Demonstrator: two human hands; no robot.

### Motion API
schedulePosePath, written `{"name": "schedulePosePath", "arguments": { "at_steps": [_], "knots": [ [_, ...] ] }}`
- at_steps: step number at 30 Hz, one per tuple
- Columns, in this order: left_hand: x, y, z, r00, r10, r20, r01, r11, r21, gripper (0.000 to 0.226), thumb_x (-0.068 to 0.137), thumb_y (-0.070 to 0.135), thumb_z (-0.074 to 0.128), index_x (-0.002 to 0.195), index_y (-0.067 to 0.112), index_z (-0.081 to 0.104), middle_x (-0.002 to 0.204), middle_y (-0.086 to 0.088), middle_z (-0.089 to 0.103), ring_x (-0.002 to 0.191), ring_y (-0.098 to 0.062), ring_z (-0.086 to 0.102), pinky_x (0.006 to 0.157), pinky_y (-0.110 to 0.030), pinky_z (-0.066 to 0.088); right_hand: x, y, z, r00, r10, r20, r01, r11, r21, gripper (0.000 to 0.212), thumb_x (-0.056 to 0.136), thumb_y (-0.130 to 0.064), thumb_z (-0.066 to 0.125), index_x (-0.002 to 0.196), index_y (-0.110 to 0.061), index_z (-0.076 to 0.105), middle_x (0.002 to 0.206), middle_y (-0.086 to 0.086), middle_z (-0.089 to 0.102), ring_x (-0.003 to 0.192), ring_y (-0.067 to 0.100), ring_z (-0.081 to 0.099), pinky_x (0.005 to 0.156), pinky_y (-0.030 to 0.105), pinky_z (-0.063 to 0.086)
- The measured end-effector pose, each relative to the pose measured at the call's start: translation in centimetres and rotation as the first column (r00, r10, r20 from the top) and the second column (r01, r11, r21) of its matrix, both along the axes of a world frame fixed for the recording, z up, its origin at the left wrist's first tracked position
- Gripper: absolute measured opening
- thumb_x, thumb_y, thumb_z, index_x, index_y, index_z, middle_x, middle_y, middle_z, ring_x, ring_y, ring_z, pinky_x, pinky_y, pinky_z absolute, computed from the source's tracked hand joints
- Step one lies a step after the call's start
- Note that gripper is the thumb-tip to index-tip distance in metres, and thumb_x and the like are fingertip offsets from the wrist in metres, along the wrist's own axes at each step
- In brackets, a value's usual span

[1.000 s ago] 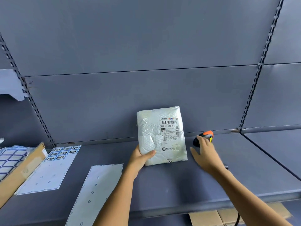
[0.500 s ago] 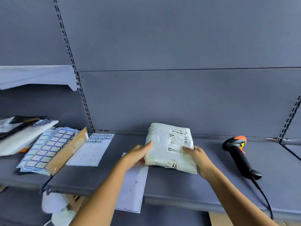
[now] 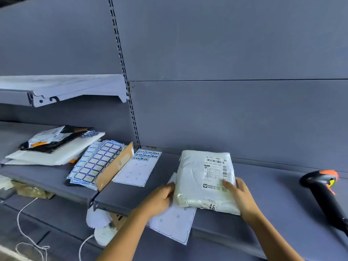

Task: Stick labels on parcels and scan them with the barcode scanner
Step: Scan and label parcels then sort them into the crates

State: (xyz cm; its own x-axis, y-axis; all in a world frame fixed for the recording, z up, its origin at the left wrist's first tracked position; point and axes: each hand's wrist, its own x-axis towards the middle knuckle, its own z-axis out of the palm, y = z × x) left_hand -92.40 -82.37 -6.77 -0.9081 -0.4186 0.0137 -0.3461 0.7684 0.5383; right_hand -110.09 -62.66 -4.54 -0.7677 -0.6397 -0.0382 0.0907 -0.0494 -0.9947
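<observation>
Parcel of white plastic film [image 3: 195, 181] lies flat on the grey metal shelf [image 3: 273, 204], partly over a white backing sheet [image 3: 175, 223]. The left hand [image 3: 160, 198] grips its left edge with curled fingers; the right hand [image 3: 239, 196] clasps the right edge, thumb on top. A black-and-orange barcode scanner [image 3: 323, 193] lies well apart, at the right.

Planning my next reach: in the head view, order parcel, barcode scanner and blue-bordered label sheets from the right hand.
1. Parcel, held by the right hand.
2. Barcode scanner, to its right.
3. Blue-bordered label sheets, far left.
</observation>
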Motion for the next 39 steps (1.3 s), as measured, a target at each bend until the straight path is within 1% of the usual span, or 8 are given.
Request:
{"name": "schedulePosePath", "arguments": {
  "at_steps": [5, 10, 16, 20, 25, 32, 36, 39],
  "knots": [
    [0.0, 1.0, -1.4, 0.986, 0.09, -0.143, -0.118, 0.971, -0.206, 0.031, 0.086, 0.003, 0.038, 0.108, 0.012, 0.056, 0.117, 0.002, 0.06, 0.107, -0.024, 0.054, 0.11, -0.019, 0.023, 0.0, 0.0, -0.9, 0.998, -0.013, -0.056, 0.016, 0.998, 0.061, 0.027, 0.09, -0.023, 0.063, 0.112, -0.011, 0.052, 0.106, 0.003, 0.065, 0.09, 0.016, 0.065, 0.067, 0.025, 0.049],
    [-0.1, 1.2, 0.3, 0.981, 0.084, -0.176, -0.1, 0.992, -0.082, 0.029, 0.089, -0.002, 0.041, 0.109, 0.01, 0.058, 0.113, -0.003, 0.063, 0.103, -0.025, 0.057, 0.083, -0.023, 0.04, 0.3, 0.0, -1.2, 0.987, -0.03, -0.156, 0.048, 0.993, 0.112, 0.026, 0.09, -0.025, 0.063, 0.11, -0.012, 0.052, 0.107, 0.0, 0.064, 0.089, 0.009, 0.063, 0.066, 0.021, 0.046],
    [-0.4, 1.0, 1.5, 0.98, 0.198, 0.004, -0.198, 0.975, 0.103, 0.042, 0.093, 0.002, 0.039, 0.131, 0.015, 0.048, 0.124, -0.007, 0.06, 0.107, -0.027, 0.058, 0.08, -0.026, 0.043, 0.6, -0.6, -1.6, 0.962, -0.036, -0.272, 0.09, 0.978, 0.189, 0.041, 0.089, -0.029, 0.065, 0.124, -0.014, 0.049, 0.114, -0.003, 0.062, 0.091, 0.003, 0.06, 0.066, 0.013, 0.044],
    [-0.3, 1.1, 0.8, 0.977, 0.212, -0.019, -0.21, 0.975, 0.076, 0.046, 0.09, 0.004, 0.046, 0.127, 0.024, 0.028, 0.11, -0.01, 0.062, 0.089, -0.03, 0.061, 0.074, -0.043, 0.052, 0.6, -0.8, -1.6, 0.942, -0.041, -0.332, 0.118, 0.969, 0.215, 0.065, 0.088, -0.03, 0.066, 0.142, -0.019, 0.033, 0.123, -0.007, 0.055, 0.109, 0.014, 0.056, 0.09, 0.027, 0.044],
    [-0.6, 0.0, 1.2, 0.99, 0.138, 0.023, -0.139, 0.989, 0.052, 0.05, 0.088, 0.0, 0.039, 0.13, 0.025, 0.027, 0.117, -0.013, 0.06, 0.097, -0.032, 0.059, 0.083, -0.045, 0.05, 0.4, -1.0, -1.3, 0.906, -0.073, -0.417, 0.209, 0.934, 0.291, 0.06, 0.084, -0.031, 0.069, 0.135, -0.017, 0.041, 0.124, 0.001, 0.057, 0.116, 0.024, 0.054, 0.1, 0.042, 0.043],
    [0.1, -2.4, 2.1, 0.999, -0.006, -0.039, 0.006, 1.0, -0.004, 0.034, 0.091, 0.006, 0.043, 0.119, 0.016, 0.057, 0.12, 0.0, 0.063, 0.103, -0.024, 0.058, 0.082, -0.029, 0.046, 0.4, -1.4, -1.3, 0.846, -0.076, -0.529, 0.285, 0.902, 0.326, 0.053, 0.084, -0.022, 0.07, 0.132, -0.014, 0.05, 0.141, 0.002, 0.044, 0.125, 0.026, 0.046, 0.103, 0.037, 0.037],
    [0.8, -8.7, 3.1, 0.954, 0.174, -0.244, -0.189, 0.981, -0.037, 0.026, 0.092, 0.009, 0.048, 0.107, 0.019, 0.066, 0.113, 0.004, 0.068, 0.101, -0.017, 0.061, 0.086, -0.027, 0.047, 0.7, -1.3, -1.5, 0.855, -0.101, -0.509, 0.29, 0.907, 0.307, 0.043, 0.084, -0.018, 0.07, 0.125, -0.015, 0.057, 0.123, 0.0, 0.054, 0.104, 0.023, 0.054, 0.086, 0.03, 0.037],
    [1.3, -12.5, 3.4, 0.947, 0.251, -0.198, -0.275, 0.956, -0.105, 0.029, 0.091, 0.011, 0.048, 0.116, 0.019, 0.061, 0.12, 0.005, 0.064, 0.109, -0.02, 0.059, 0.085, -0.026, 0.042, 0.9, -1.4, -0.8, 0.79, -0.032, -0.612, 0.318, 0.875, 0.364, 0.04, 0.085, -0.019, 0.071, 0.122, -0.011, 0.059, 0.127, 0.004, 0.055, 0.12, 0.03, 0.051, 0.094, 0.031, 0.036]
  ]
}}
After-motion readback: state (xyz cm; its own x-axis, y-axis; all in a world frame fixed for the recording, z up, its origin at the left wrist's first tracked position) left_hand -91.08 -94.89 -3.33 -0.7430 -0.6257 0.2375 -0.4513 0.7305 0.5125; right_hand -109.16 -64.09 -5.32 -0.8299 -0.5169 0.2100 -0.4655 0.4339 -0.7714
